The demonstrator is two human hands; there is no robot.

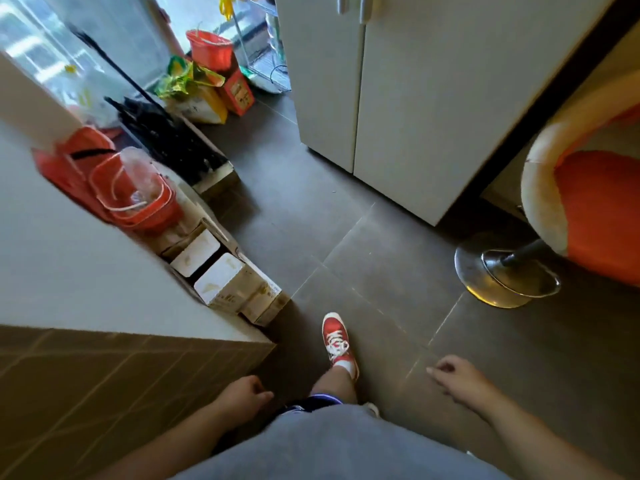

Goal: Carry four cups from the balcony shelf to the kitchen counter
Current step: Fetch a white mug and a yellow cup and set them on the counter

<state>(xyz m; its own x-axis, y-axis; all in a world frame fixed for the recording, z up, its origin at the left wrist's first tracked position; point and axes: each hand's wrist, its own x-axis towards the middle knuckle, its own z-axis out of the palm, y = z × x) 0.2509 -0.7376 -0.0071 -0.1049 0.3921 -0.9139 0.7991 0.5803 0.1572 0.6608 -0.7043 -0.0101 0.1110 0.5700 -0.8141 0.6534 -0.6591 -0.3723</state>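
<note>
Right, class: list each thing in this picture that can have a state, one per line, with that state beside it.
left hand: empty, fingers loosely curled
right hand: empty, fingers loosely curled
cabinet doors: both shut
red bucket: upright on the counter, clear plastic inside
far red bucket: upright, contents not visible
cartons: on the floor by the counter, tops shut
stool: unoccupied
red shoe: laced, on the floor

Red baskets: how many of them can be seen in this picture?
2. One red basket sits on the floor beside the white counter, at left. The other red basket sits farther away, on an orange box near the glass door. More may be hidden.
</note>
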